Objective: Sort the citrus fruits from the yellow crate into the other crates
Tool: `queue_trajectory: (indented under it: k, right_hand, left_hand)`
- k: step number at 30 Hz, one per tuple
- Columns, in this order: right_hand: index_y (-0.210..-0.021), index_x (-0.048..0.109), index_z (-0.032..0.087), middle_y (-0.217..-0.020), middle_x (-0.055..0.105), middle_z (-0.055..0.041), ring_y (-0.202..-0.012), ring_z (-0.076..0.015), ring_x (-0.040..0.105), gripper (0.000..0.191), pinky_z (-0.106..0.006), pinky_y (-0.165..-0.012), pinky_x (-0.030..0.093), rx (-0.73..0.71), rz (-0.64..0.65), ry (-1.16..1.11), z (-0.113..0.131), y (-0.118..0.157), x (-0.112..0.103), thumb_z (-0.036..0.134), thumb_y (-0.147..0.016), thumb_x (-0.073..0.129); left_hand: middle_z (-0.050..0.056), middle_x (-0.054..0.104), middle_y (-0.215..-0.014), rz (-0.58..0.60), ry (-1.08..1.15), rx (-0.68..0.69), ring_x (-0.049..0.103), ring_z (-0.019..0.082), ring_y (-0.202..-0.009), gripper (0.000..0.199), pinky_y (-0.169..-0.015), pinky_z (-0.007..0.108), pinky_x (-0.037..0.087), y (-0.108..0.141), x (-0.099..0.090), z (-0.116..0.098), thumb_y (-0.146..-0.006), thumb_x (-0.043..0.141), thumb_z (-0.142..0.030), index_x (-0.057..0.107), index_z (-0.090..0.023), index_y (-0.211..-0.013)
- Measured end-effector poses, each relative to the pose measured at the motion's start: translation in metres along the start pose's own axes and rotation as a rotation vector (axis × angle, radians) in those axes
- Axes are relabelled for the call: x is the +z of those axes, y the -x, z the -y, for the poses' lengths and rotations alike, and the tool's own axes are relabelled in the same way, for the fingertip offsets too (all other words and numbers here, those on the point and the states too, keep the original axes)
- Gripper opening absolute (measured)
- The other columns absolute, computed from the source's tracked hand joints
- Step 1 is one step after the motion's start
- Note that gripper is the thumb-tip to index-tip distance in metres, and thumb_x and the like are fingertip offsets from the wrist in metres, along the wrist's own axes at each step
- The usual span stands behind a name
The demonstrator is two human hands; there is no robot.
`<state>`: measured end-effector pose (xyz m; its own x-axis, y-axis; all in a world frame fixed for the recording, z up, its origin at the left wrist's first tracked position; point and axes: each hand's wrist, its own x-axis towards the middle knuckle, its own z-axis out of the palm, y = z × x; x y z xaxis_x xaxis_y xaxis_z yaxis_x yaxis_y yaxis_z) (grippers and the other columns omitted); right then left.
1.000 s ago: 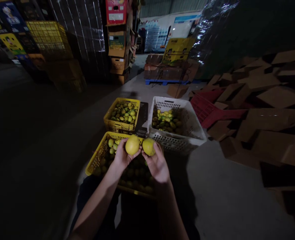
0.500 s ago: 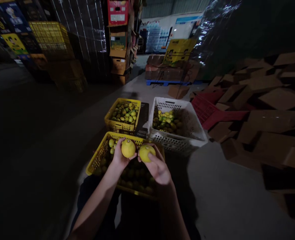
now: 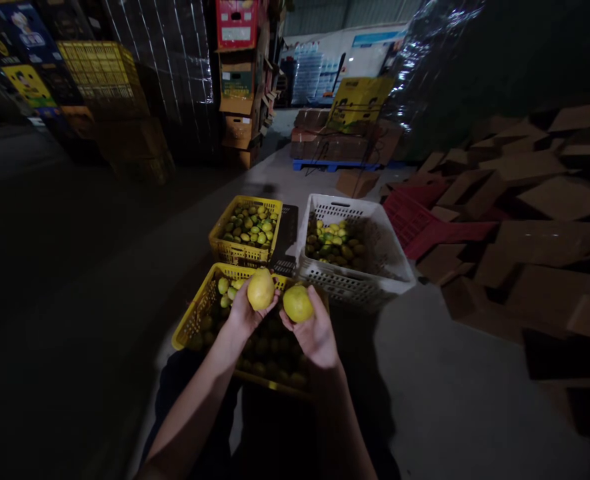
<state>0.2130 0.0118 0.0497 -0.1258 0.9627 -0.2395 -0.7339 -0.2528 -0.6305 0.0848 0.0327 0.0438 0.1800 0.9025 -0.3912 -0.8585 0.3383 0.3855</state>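
Note:
A yellow lemon [image 3: 261,289] rests in my left hand [image 3: 243,313], whose fingers curl round it from below and behind. Just to its right, my right hand [image 3: 319,339] grips a second, greener lemon [image 3: 297,304] between thumb and fingers. The two fruits are close together but apart. Both hands are above a yellow crate [image 3: 195,308] that holds many lemons, most of them in shadow. Some brighter lemons [image 3: 223,286] show at its far left corner. My hands and forearms hide part of the crate.
Behind stand a smaller yellow crate [image 3: 217,235] of greenish lemons and a white crate [image 3: 392,257] partly filled with lemons. A red crate [image 3: 415,220] and a heap of cardboard boxes [image 3: 549,260] lie on the right. Farther off are a blue pallet [image 3: 331,165] and stacked cartons [image 3: 237,87].
The left lemon has moved slightly up and right and turned. The right lemon has shifted a little right, and my right thumb has moved from its front to its side.

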Motion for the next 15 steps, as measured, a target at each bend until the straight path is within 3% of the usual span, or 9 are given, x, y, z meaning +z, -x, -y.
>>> queue_trajectory:
  k: [5,10,15]
  right_hand:
    - [-0.077,0.066,0.019,-0.068,0.072,-0.0011,-0.055,-0.0144,0.066,0.038,-0.023,-0.043,0.050,0.054,-0.137,0.015,-0.002,-0.007,-0.007,0.056,-0.081,0.060]
    - [-0.076,0.067,0.018,-0.065,0.071,-0.0029,-0.048,-0.0139,0.063,0.044,-0.021,-0.035,0.043,0.061,-0.095,0.041,0.000,-0.007,-0.009,0.061,-0.077,0.059]
    - [-0.074,0.064,0.018,-0.058,0.067,-0.0026,-0.043,-0.0140,0.059,0.044,-0.020,-0.032,0.036,0.149,-0.080,0.032,0.001,-0.007,-0.012,0.061,-0.077,0.054]
  left_hand:
    - [0.008,0.070,-0.074,0.014,0.011,-0.013,0.068,0.017,-0.063,0.032,-0.057,0.025,0.056,0.003,0.003,-0.002,-0.090,0.051,-0.036,0.064,-0.011,-0.106]
    - [0.004,0.067,-0.065,-0.088,-0.043,0.045,0.063,0.014,-0.052,0.024,-0.048,0.021,0.053,0.007,0.005,-0.003,-0.087,0.055,-0.032,0.065,-0.012,-0.098]
    - [0.009,0.069,-0.070,-0.131,-0.026,-0.116,0.066,0.016,-0.059,0.034,-0.055,0.025,0.056,0.006,0.006,-0.003,-0.094,0.042,-0.032,0.065,-0.009,-0.102]
